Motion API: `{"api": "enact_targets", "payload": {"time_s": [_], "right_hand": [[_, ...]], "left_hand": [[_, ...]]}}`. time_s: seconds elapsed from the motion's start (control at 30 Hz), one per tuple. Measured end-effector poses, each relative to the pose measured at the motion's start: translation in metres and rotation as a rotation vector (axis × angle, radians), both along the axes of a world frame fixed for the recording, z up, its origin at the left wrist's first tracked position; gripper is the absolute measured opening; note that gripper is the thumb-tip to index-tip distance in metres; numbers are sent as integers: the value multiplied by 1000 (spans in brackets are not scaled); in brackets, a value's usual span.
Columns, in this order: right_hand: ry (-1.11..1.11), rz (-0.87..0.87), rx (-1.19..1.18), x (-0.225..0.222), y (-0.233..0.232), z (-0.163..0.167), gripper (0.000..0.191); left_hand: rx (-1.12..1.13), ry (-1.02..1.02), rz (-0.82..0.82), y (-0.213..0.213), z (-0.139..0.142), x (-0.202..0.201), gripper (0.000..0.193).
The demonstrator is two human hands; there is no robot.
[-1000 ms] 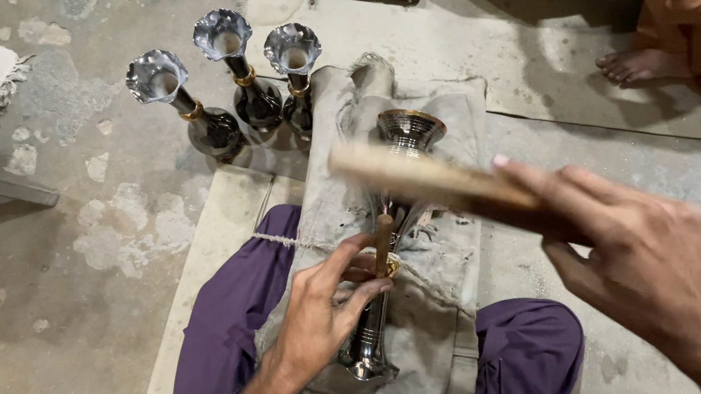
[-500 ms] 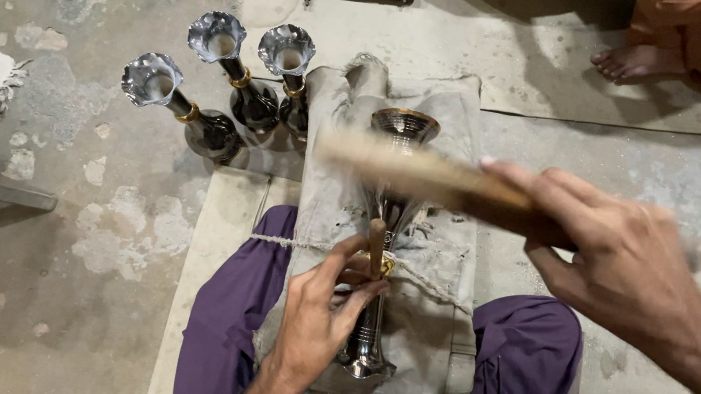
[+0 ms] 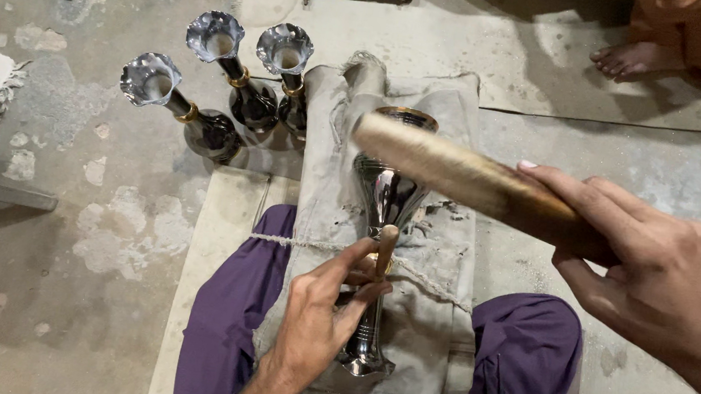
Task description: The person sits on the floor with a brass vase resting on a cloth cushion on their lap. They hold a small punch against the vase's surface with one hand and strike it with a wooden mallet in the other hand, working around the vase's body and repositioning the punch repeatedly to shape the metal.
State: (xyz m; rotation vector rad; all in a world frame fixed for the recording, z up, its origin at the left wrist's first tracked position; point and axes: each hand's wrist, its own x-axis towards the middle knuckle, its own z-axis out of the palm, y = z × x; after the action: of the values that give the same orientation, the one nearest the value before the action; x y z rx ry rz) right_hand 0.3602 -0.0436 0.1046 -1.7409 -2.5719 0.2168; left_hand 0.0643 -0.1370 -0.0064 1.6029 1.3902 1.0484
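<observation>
Three finished metal vases stand upright on the concrete floor (image 3: 81, 217): the left vase (image 3: 168, 102), the middle vase (image 3: 229, 62) and the right vase (image 3: 289, 69), close together with their dark bases touching or nearly so, seemingly parked just beyond the work. A fourth vase (image 3: 386, 197) lies lengthwise on a grey cloth (image 3: 433, 323) spread over the person's lap in purple trousers (image 3: 219, 323), its flared mouth pointing away and its foot towards the body; the cloth likely cushions it and keeps it from rolling. A thin cord (image 3: 283, 240) crosses the cloth at the vase's neck.

The left hand (image 3: 323, 314) has its fingers closed around a small wooden-handled tool (image 3: 385, 248), held upright with its tip on the vase's narrow stem, so the work sits where the metal is pinned. The right hand (image 3: 650, 261) grips a wooden mallet (image 3: 460, 175), fingers wrapped on its handle, the head raised above the vase.

At the top right, another person's bare foot (image 3: 635, 58) rests on the floor.
</observation>
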Motion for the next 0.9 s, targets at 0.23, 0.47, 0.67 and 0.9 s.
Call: {"api": "enact_targets", "payload": {"time_s": [0.23, 0.47, 0.67, 0.9], "right_hand": [[-56, 216, 193, 15, 1, -29, 75], [162, -6, -44, 19, -12, -61, 75], [222, -175, -138, 17, -26, -71, 79], [517, -239, -177, 37, -48, -116, 82]], "left_hand": [[4, 50, -72, 7, 2, -3, 55], [-33, 89, -139, 19, 18, 0, 53], [-74, 118, -216, 30, 35, 2, 52], [-120, 207, -315, 41, 48, 6, 49]]}}
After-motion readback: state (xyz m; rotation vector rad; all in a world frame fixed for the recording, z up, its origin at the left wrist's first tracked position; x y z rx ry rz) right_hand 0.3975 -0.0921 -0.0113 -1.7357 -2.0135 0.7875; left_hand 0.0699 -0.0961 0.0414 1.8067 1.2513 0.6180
